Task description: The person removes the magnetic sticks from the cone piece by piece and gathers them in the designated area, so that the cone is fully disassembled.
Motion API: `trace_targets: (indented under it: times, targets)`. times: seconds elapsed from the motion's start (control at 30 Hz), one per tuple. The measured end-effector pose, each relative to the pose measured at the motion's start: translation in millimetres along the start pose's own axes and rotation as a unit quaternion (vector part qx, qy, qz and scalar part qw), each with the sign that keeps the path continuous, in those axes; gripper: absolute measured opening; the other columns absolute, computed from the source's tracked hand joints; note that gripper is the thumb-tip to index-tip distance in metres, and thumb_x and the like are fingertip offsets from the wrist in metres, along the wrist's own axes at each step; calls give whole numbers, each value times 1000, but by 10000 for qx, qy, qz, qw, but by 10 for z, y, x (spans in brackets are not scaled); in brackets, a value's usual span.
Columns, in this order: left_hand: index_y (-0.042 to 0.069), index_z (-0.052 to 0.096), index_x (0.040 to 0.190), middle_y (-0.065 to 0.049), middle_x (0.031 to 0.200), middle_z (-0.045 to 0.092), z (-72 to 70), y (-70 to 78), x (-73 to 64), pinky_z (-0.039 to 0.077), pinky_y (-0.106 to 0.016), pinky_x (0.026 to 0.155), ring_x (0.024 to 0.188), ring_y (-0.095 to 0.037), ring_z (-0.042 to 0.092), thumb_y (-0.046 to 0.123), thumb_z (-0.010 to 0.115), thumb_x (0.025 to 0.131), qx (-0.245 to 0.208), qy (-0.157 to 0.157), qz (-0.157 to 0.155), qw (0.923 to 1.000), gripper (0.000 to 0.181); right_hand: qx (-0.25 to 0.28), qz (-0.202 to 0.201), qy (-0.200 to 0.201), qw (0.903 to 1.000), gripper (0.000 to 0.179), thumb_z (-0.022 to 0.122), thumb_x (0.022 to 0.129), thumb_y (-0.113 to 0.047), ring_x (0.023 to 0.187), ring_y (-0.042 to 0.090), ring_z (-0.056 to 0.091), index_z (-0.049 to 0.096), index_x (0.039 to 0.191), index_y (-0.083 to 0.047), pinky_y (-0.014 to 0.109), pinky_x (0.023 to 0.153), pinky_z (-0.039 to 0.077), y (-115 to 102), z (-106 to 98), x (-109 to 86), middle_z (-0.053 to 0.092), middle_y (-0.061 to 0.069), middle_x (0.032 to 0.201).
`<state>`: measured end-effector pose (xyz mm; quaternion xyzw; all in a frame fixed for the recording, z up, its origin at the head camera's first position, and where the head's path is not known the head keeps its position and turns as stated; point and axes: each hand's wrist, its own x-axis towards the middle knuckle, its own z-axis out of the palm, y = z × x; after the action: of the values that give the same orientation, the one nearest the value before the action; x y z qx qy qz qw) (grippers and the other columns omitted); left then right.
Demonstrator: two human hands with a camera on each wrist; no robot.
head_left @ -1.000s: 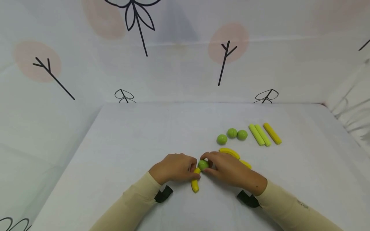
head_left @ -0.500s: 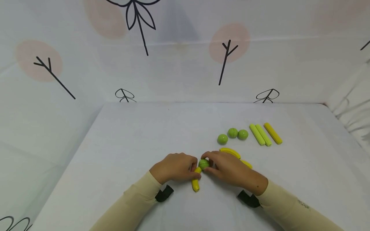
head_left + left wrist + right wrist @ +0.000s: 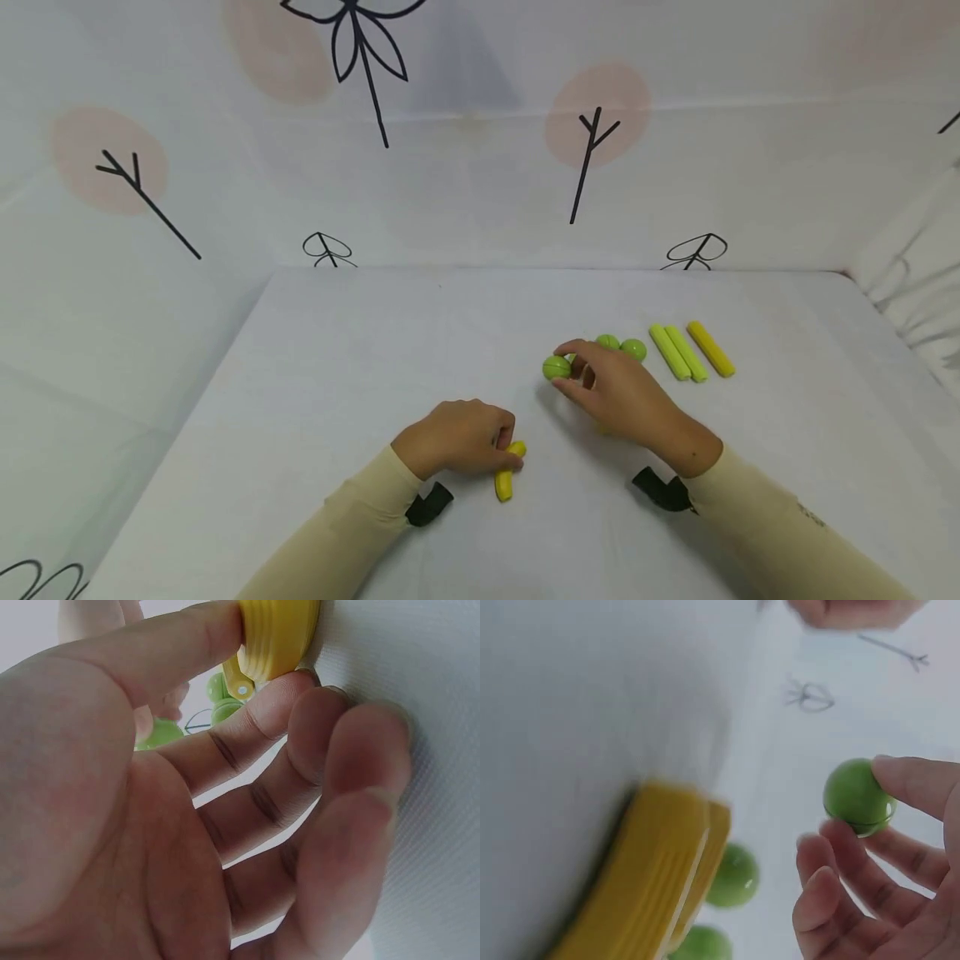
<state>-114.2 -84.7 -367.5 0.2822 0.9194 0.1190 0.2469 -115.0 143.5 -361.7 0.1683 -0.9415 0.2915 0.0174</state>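
My left hand (image 3: 457, 437) pinches a curved yellow banana-shaped piece (image 3: 504, 485) between thumb and index finger, low over the white table. In the left wrist view the yellow piece (image 3: 277, 637) shows ridges and a small tab with a pale dot. My right hand (image 3: 622, 392) holds a green ball (image 3: 556, 368) by thumb and fingertips, raised above the table. A thin seam circles the ball (image 3: 853, 793) in the right wrist view. Below that hand lies another ridged yellow piece (image 3: 645, 870), nearly all hidden by the hand in the head view.
Two more green balls, one (image 3: 607, 342) beside the other (image 3: 633, 349), sit just behind my right hand; another is mostly covered by its fingers. Farther right lie two lime sticks (image 3: 677, 352) and a yellow stick (image 3: 711, 349). White patterned cloth (image 3: 465, 192) rises behind the table.
My right hand has lifted the green ball off the end of the yellow piece and carried it away and to the right. The left hand stays put, its yellow piece slightly turned.
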Motion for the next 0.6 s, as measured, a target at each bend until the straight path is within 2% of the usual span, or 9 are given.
trace_targets:
  times: [0.13,0.33,0.6]
  targets:
    - [24,52,70,12,63,48,-2,1,-5,30,-25,52,55,-6,43,45,75,86,-34,7,-2,10000,36,-211,186,6,9996,35,73,92,-26,85,19,61,64,121,-9,32,71,51,107,-51,116,65,5,97]
    - [23,52,70,11,63,47,-7,-13,-17,30,-24,52,56,-6,43,45,75,87,-59,37,127,9999,36,-512,198,-109,9984,35,71,94,-22,100,28,62,65,124,-4,44,84,53,244,-101,319,67,12,114]
    - [24,52,70,12,64,47,3,-24,-10,30,-24,53,56,-6,43,47,74,87,22,41,88,10000,36,-695,171,-374,9967,35,69,95,-20,95,28,62,65,123,0,46,84,53,347,-131,506,69,15,111]
